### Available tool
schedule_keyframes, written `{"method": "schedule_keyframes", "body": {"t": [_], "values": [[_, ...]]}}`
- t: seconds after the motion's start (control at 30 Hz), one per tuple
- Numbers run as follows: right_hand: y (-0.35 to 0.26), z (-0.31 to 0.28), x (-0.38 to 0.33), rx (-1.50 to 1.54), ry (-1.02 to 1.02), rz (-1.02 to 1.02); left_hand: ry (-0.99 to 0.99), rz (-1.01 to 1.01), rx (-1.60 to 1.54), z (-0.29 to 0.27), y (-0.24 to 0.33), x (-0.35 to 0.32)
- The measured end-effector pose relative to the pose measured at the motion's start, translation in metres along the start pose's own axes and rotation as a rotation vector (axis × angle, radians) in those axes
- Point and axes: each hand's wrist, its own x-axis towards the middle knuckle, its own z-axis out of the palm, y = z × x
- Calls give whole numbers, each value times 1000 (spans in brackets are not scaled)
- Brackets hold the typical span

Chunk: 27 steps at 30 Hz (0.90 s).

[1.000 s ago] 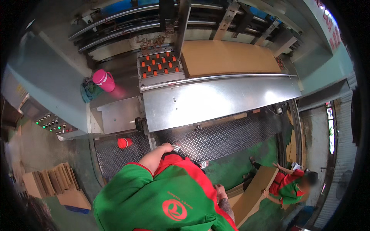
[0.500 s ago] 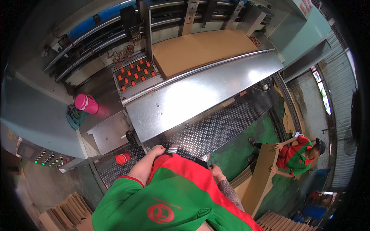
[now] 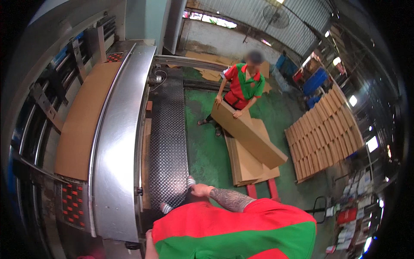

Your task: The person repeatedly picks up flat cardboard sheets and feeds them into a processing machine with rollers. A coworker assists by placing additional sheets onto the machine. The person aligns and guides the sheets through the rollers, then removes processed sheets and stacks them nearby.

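Observation:
My right hand hangs in front of my body above the dark treadplate step, its fingers curled in and nothing seen in them. Of my left arm only a bare strip shows at the lower edge, beside the steel table; its fingers are hidden. To the left runs the long shiny steel table of a machine. Behind its rail lies a brown cardboard sheet or stack. Across the green floor a co-worker grips a thick cardboard bundle, tilted over a cardboard stack.
The treadplate step runs along the table. Orange rollers sit at the table's near end. Red forks stick out under the floor stack. At the right stands a tall pile of cardboard bundles; loose cardboard pieces lie at the back.
The view has swung right, bringing the co-worker and the tall pile toward the middle. My left hand has dropped mostly from sight. The co-worker still holds the cardboard bundle.

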Motion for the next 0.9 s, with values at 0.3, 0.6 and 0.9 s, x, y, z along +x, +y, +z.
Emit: {"method": "schedule_keyframes", "body": {"t": [0.3,0.6,0.9], "values": [[34,33,-37,35,-55,111,-11,24,59,-2,46,26],[68,17,-48,144,-2,260,-184,14,198,22,101,47],[104,-10,-37,194,-33,233,-181,-130,170,31,173,92]]}}
